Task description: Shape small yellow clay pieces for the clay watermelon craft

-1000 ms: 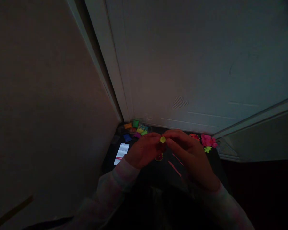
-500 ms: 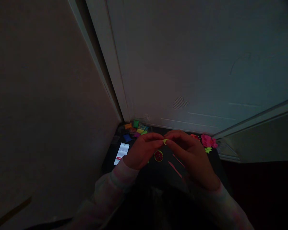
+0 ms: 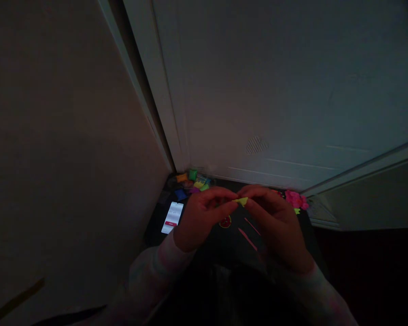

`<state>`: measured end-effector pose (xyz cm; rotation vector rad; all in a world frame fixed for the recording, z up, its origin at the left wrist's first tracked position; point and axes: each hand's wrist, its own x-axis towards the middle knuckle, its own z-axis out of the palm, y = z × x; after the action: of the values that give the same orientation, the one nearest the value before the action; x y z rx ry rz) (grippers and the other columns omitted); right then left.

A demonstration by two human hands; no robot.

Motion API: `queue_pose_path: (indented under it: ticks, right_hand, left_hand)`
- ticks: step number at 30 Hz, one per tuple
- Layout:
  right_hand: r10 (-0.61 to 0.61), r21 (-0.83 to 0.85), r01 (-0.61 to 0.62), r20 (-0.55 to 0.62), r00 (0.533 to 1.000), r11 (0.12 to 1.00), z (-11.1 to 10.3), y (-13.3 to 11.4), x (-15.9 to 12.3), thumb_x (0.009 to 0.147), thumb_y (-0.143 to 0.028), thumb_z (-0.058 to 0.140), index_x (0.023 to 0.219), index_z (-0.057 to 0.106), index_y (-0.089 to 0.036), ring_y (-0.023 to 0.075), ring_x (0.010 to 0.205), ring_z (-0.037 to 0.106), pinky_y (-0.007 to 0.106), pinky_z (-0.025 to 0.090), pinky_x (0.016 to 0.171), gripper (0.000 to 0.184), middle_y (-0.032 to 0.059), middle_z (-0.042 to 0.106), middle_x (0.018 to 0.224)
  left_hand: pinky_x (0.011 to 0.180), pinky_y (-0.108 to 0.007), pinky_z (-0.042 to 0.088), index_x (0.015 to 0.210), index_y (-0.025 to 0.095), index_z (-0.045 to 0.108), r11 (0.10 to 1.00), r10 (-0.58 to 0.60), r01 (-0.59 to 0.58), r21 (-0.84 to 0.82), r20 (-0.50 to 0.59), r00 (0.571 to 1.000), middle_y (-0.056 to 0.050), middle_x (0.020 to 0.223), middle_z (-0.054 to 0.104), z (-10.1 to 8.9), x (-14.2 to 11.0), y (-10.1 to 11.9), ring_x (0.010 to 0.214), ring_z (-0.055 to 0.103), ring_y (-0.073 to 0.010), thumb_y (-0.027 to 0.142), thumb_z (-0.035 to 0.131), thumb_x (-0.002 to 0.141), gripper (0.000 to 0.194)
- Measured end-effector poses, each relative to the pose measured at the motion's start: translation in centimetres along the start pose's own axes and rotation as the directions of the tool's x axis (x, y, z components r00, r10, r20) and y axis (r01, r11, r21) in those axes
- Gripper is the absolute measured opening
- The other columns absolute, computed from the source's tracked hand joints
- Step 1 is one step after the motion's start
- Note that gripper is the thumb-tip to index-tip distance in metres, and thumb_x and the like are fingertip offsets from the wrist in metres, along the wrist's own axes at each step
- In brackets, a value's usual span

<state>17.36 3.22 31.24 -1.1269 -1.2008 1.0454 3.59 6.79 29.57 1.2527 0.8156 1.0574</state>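
In dim light my left hand (image 3: pixel 200 219) and my right hand (image 3: pixel 279 224) meet over a dark board (image 3: pixel 238 244), fingers closed. Both pinch a small yellow-green clay piece (image 3: pixel 242 201) between their fingertips. Just below it on the board lies a round red clay disc with a yellow rim (image 3: pixel 225 222). Two thin pink sticks (image 3: pixel 248 235) lie by my right palm.
Several coloured clay packets (image 3: pixel 192 181) are piled at the back left by the white door (image 3: pixel 275 90). A lit phone (image 3: pixel 172 216) lies left of my hands. Pink clay flowers (image 3: pixel 295 199) and a green bit sit at the right. A wall stands on the left.
The yellow-green piece went from a round blob to a flatter, stretched shape between my fingertips. Both hands shifted slightly right and stayed pinched together.
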Motion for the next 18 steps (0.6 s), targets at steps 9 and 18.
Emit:
queue_pose_path:
  ticks: [9, 18]
  right_hand:
    - [-0.079, 0.06, 0.078, 0.013, 0.997, 0.995, 0.1, -0.4, -0.2, 0.077, -0.014, 0.057, 0.078, 0.063, -0.026, 0.0092, 0.08, 0.055, 0.021, 0.045, 0.073, 0.013, -0.0035, 0.06, 0.08]
    - [-0.012, 0.123, 0.014, -0.012, 1.0, 0.992, 0.2, -0.3, -0.5, 0.077, -0.018, 0.058, 0.078, 0.063, -0.027, 0.0103, 0.076, 0.055, 0.022, 0.045, 0.066, 0.01, -0.0029, 0.061, 0.082]
  left_hand:
    - [0.074, -0.03, 0.047, 0.077, 0.019, 0.065, 0.819, 0.485, -0.458, 0.345, 0.009, 0.875, -0.002, 0.074, 0.065, 0.4, -0.6, 1.2, 0.074, 0.059, -0.0132, 0.011, 0.062, 0.07, 0.011]
    - [0.076, -0.031, 0.049, 0.083, 0.018, 0.063, 0.682, 0.621, -0.557, 0.474, 0.027, 0.784, -0.003, 0.08, 0.066, 0.6, -0.7, 1.3, 0.078, 0.06, -0.0144, 0.01, 0.064, 0.068, 0.018]
